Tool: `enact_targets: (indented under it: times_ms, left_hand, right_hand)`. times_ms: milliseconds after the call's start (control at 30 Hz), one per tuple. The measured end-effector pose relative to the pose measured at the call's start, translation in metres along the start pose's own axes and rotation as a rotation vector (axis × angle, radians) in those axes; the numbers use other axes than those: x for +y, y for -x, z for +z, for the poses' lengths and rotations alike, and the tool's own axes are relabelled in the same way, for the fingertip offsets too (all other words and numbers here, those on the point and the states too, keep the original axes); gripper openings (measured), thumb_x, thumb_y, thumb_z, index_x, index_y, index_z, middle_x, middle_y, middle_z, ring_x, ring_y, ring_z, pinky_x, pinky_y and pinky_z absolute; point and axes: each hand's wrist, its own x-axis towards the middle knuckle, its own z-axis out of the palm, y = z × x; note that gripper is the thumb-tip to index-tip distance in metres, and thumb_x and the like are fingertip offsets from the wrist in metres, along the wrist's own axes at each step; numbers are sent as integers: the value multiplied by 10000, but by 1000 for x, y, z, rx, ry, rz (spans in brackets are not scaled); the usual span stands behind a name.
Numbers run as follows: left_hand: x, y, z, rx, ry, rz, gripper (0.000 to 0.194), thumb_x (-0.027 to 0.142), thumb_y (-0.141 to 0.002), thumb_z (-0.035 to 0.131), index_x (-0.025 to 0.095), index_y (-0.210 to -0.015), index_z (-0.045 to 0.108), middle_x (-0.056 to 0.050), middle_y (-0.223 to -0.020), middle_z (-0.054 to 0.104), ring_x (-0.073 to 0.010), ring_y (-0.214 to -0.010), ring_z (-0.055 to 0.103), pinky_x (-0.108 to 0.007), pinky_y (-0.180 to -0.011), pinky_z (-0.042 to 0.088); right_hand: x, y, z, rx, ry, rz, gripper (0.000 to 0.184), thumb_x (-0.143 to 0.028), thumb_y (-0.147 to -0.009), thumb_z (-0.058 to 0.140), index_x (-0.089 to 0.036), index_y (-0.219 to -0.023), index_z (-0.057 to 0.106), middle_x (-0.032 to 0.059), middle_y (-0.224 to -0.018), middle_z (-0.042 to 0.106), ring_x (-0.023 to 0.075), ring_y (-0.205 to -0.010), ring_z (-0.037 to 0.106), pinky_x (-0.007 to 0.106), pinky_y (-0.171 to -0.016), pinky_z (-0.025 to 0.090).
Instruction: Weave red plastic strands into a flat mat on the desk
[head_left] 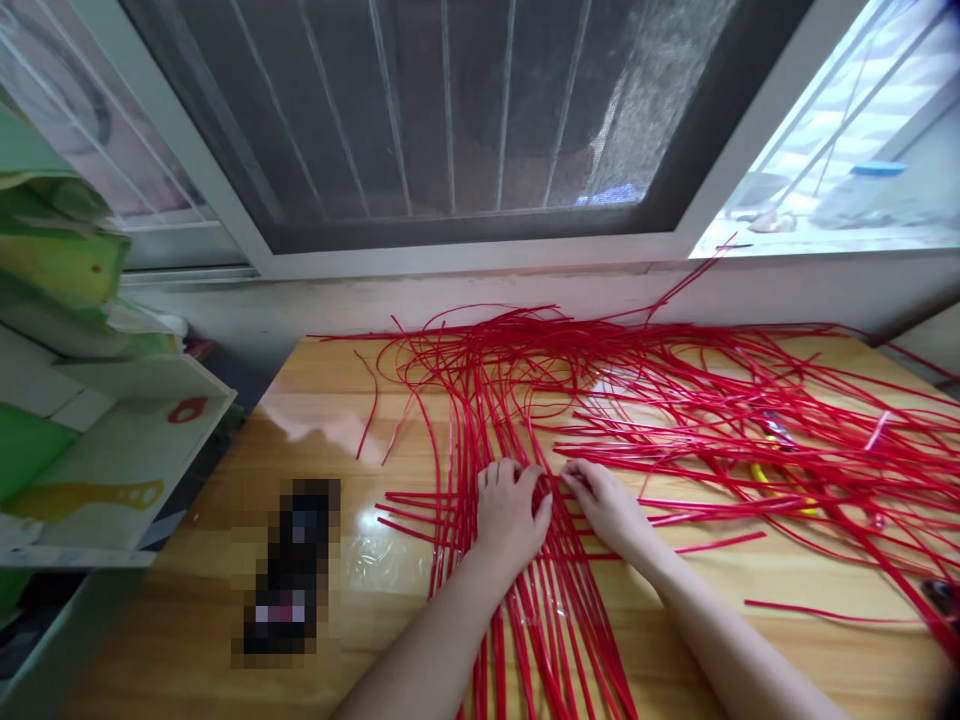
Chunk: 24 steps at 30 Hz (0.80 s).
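Long, thin red plastic strips [525, 590] run lengthwise down the table, crossed by several shorter red strips [420, 497] in an open weave. Over the middle of this weave lies my left hand [511, 510], its fingers curled down onto the strips and its thumb toward the right. A bit of red shows between thumb and forefinger. Close by on the right, my right hand [600, 495] pinches a red strip at the weave's edge; its fingertips partly hide the spot. Clear tape [544, 605] lies across the lengthwise strips below my hands.
A tangled heap of red strips [540, 335] fills the table's back and right side, with a yellow-handled tool [780, 490] partly under it. On the left lies a blurred dark object [292, 565]. A white shelf [172, 400] stands beyond the wooden table's [202, 600] left edge. Behind is a window [465, 262].
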Motion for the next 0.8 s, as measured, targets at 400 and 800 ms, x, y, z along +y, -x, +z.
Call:
enact_targets:
  times_ms: [400,800]
  left_hand:
    - [1,-7,7,30,138,-96,218,394,-746,538,274,-900,635,-22,-900,490,-181,-906,449,-361,-835,354]
    - [5,-8,9,53,154,-163,241,391,-699,590,271,-905,624,-21,-924,496,-194,-931,445,-372,-865,345]
  right_hand:
    - [5,-4,-4,-73,-195,67,216,-374,-792,417,-201,-834,538,51,-817,622,201,-771,575,338,-717,451]
    - [3,-3,-10,-142,-307,-12,258,-392,-786,458,-202,-901,590,62,-906,636,212,-857,581,349,-789,453]
